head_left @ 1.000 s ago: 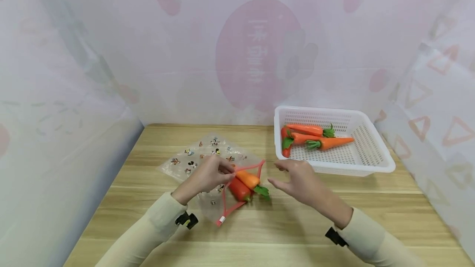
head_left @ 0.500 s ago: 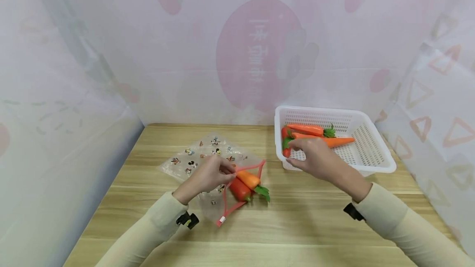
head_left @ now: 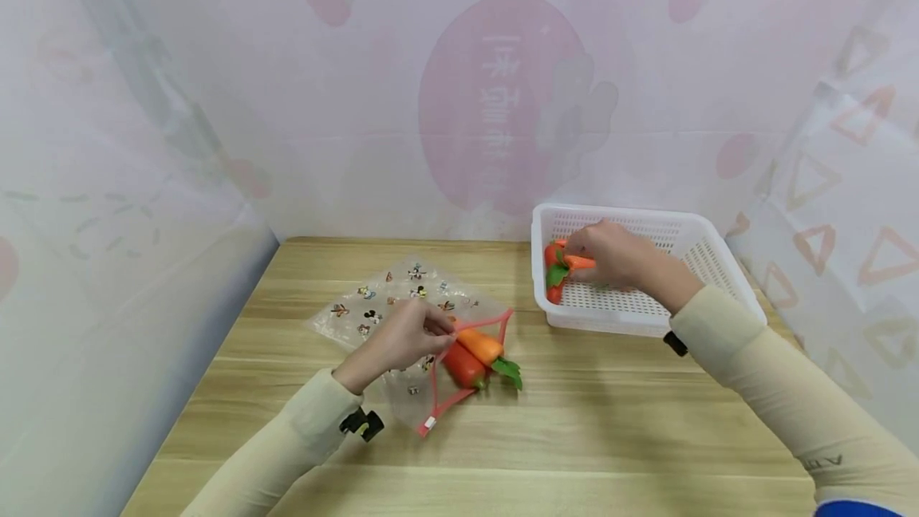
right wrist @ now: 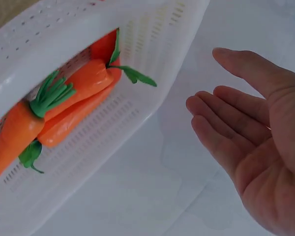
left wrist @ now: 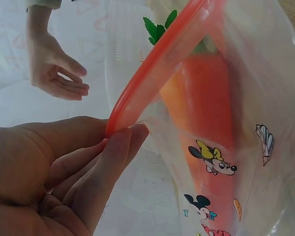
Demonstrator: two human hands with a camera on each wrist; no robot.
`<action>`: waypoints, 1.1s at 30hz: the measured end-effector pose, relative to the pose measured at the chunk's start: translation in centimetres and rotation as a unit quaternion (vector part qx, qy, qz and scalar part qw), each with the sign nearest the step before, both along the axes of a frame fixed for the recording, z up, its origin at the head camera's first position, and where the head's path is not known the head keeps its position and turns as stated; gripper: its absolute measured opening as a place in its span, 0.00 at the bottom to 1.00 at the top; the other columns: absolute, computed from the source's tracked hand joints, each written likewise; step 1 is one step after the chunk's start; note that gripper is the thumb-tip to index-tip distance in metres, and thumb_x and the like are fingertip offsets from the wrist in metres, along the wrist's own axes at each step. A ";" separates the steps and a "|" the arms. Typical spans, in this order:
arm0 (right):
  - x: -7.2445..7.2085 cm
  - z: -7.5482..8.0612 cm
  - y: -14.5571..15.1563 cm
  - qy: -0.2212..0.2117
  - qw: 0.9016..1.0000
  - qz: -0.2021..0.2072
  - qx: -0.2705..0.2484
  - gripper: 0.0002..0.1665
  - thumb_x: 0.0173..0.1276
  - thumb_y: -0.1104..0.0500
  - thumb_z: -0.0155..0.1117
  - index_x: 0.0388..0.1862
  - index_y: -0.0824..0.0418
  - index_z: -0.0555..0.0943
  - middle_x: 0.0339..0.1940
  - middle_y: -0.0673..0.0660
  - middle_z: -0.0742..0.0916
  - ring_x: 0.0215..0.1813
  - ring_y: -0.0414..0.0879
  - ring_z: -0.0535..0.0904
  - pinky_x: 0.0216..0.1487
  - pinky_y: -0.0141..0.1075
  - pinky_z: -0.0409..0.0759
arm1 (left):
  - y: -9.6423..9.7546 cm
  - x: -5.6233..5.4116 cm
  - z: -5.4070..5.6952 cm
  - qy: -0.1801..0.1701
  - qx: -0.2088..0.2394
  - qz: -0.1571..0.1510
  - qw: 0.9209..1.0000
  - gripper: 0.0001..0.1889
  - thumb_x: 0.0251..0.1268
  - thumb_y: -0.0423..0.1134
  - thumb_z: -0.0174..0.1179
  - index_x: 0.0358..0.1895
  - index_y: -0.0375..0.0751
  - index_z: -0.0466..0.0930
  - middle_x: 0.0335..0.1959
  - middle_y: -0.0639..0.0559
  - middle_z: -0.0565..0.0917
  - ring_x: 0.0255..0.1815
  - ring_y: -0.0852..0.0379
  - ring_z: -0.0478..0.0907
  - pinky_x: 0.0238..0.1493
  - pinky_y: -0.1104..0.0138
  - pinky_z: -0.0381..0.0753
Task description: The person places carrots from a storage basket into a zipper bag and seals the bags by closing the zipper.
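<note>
My left hand (head_left: 408,335) pinches the red zip edge of a clear zip bag (left wrist: 270,93) printed with cartoon figures. In the bag's mouth lie an orange carrot (head_left: 479,348) with green leaves and a thicker red, carrot-like vegetable (head_left: 463,367) with a short green stem. My right hand (head_left: 610,252) is over the white basket (head_left: 639,322) and covers most of the carrots there in the head view. Its thumb and fingers stand apart in the right wrist view, with nothing between them. An orange carrot (right wrist: 14,132) and other carrots lie inside the basket.
A white zip slider (head_left: 429,424) sits at the bag's near corner. The basket stands at the back right of the wooden table (head_left: 546,437), close to the patterned back curtain (head_left: 345,174). Side curtains flank the table.
My right hand has moved from beside the bag's mouth, to the right and away from me, over the basket. The left hand has stayed on the bag's edge.
</note>
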State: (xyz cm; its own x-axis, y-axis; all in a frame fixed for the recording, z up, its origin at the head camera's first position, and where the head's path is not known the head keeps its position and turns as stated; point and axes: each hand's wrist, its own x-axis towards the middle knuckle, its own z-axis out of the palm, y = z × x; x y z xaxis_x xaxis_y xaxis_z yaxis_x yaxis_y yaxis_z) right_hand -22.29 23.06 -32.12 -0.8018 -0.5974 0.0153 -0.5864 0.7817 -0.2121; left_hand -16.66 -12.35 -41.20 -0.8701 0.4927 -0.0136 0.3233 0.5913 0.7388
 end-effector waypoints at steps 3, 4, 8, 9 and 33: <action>-2.1 0.0 0.3 -0.020 0.999 0.013 0.046 0.14 0.64 0.57 0.81 0.40 0.64 0.87 0.36 0.57 0.91 0.36 0.47 0.83 0.40 0.44 0.85 | 0.0 0.0 0.1 0.002 -0.002 0.001 1.000 0.06 0.67 0.32 0.71 0.43 0.34 0.93 0.36 0.50 0.93 0.33 0.63 0.87 0.35 0.71 0.87; -2.8 -0.1 0.3 -0.026 0.998 0.015 0.060 0.14 0.64 0.56 0.81 0.39 0.63 0.87 0.36 0.57 0.90 0.36 0.48 0.83 0.41 0.45 0.85 | -0.1 0.0 0.1 0.002 -0.002 0.001 1.000 0.06 0.67 0.32 0.71 0.43 0.34 0.92 0.36 0.50 0.93 0.33 0.63 0.87 0.35 0.71 0.87; -4.8 -0.5 0.4 -0.058 0.991 0.017 0.116 0.14 0.64 0.55 0.81 0.39 0.61 0.87 0.37 0.55 0.90 0.38 0.48 0.83 0.43 0.44 0.85 | -0.1 0.0 0.2 -0.001 0.001 0.003 1.000 0.06 0.67 0.31 0.71 0.43 0.33 0.92 0.35 0.49 0.92 0.33 0.62 0.87 0.35 0.71 0.87; -5.2 -0.7 0.4 -0.063 0.990 0.015 0.123 0.12 0.64 0.57 0.81 0.39 0.60 0.87 0.36 0.54 0.90 0.38 0.47 0.82 0.42 0.42 0.85 | -0.1 0.0 0.2 -0.003 0.003 0.004 1.000 0.06 0.67 0.31 0.71 0.43 0.33 0.92 0.35 0.49 0.92 0.33 0.62 0.86 0.35 0.71 0.87; -11.3 -5.4 0.0 -0.082 0.972 -0.026 0.219 0.12 0.54 0.64 0.81 0.33 0.59 0.85 0.30 0.50 0.86 0.35 0.45 0.75 0.35 0.32 0.75 | 0.5 0.0 0.3 0.006 -0.011 0.002 1.000 0.06 0.68 0.32 0.71 0.44 0.35 0.93 0.36 0.50 0.93 0.33 0.63 0.87 0.36 0.69 0.88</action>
State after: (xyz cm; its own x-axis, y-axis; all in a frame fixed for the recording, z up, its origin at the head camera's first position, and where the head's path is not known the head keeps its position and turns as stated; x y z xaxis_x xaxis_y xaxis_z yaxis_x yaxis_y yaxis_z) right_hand -33.55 23.08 -37.48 -0.8016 -0.4761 -0.3617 -0.5296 0.8462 0.0598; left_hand -16.70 -11.87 -40.86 -0.8724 0.4886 -0.0148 0.3288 0.6089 0.7219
